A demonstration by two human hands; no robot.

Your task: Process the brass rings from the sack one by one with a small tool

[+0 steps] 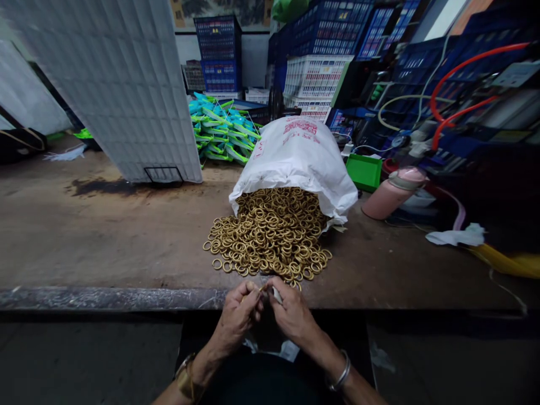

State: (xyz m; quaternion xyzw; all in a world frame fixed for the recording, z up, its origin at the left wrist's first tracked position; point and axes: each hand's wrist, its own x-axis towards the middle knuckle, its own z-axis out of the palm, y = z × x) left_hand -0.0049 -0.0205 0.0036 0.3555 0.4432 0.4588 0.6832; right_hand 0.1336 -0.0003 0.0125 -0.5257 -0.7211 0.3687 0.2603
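Just off the table's front edge, my left hand (241,311) is closed in a pinch on a small gold-coloured ring (262,288), seen almost edge-on. My right hand (293,314) is closed too, its fingertips meeting the left ones at that ring. Something small and pale (277,295) shows by the right thumb; what it is I cannot make out. Directly beyond both hands lies a heap of gold-coloured metal rings (270,242). They spill from the mouth of a white woven sack (291,152) lying on its side.
On the wooden table (105,242), a tall white padded panel (156,101) stands at left beside a blue-green pile (223,129). To the right are a pink bottle (394,194), a green tray (363,171) and a white cloth (458,235). Crates (318,76) are stacked behind.
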